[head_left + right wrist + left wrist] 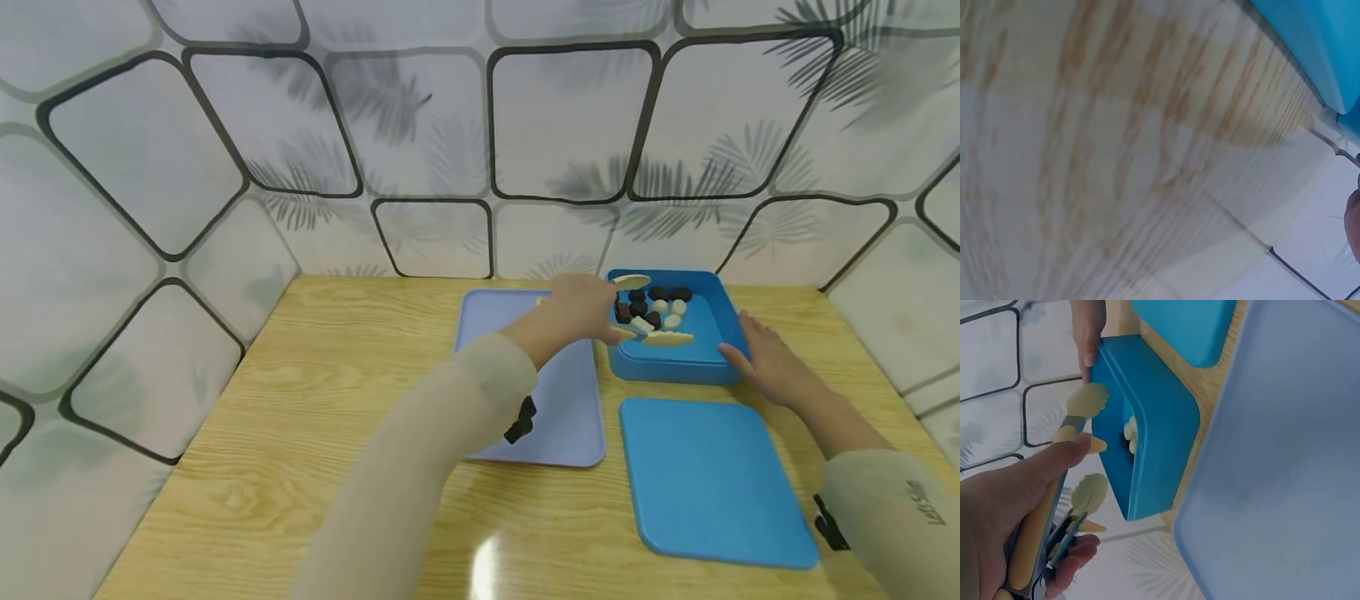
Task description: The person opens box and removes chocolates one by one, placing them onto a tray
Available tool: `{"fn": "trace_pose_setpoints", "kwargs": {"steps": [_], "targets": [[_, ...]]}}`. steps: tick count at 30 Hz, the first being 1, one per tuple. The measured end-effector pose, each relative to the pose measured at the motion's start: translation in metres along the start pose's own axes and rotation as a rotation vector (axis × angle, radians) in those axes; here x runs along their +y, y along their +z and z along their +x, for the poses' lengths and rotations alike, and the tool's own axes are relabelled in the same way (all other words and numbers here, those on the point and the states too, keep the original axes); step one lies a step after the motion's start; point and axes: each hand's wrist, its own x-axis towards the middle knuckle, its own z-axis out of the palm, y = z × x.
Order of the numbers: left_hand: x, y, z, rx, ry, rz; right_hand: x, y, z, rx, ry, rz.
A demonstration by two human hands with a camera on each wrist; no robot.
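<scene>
Tongs (1032,540) are in our left hand (573,304), heads reaching in over the left part of the blue box (675,372), which sits at the far right of the table (337,375). Thumb lies along one arm, other fingers round the opposite side. Heads stand wide apart, one far, one near; we see nothing clamped between them.

Right hand (776,362) is flat-ish against the box's right side, fingers extended, thumb at the near right corner. Reads as bracing, not a grip.

Dark pieces (659,293) and white pieces (672,321) bunch in the left and far part of the box; its right part shows bare floor. Lavender tray (573,425) just left of the box, under our left forearm; blue panel (716,492) on the near side.

Handling, our guess: tongs light, arms stiff, metal at the joint, probably sprung, so thumb pressure sets the gap. Hold mid-arm; too near the joint and we'd lose fine control. Spoon-like heads look broad and smooth-faced with a ridged edge, so cup a piece rather than pinch its rim. Pieces look small, light, rounded; likely to roll or squirt out if squeezed off-centre. Can't tell if they're hard or soft, so go easy. Take them across the middle, from the outside of the bunch. Box looks like light plastic, could skid if nudged; right wall is a good place to steady it.
</scene>
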Motion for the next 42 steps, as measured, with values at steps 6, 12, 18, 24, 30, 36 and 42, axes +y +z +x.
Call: {"fn": "trace_pose_setpoints", "kwargs": {"steps": [6, 12, 18, 24, 30, 36, 42], "targets": [[0.011, 0.003, 0.011, -0.032, -0.027, 0.062, 0.0, 0.0, 0.0, 0.004, -0.018, -0.005], [0.022, 0.011, 0.017, -0.04, -0.023, 0.1, -0.002, -0.002, -0.003, 0.007, -0.03, -0.028], [0.031, 0.012, 0.018, -0.065, -0.037, 0.138, -0.003, -0.003, -0.001, -0.001, -0.034, -0.03], [0.039, 0.009, 0.016, -0.038, -0.024, 0.207, -0.003, -0.001, 0.0, 0.001, -0.038, -0.014], [0.047, 0.012, 0.012, 0.0, -0.022, 0.309, -0.002, -0.001, -0.002, 0.005, -0.035, -0.004], [0.054, 0.014, 0.01, -0.022, 0.001, 0.353, 0.002, 0.001, -0.003, 0.016, -0.03, 0.002], [0.049, 0.021, 0.015, 0.013, -0.024, 0.246, 0.005, 0.004, -0.001, 0.031, -0.023, 0.007]]}}
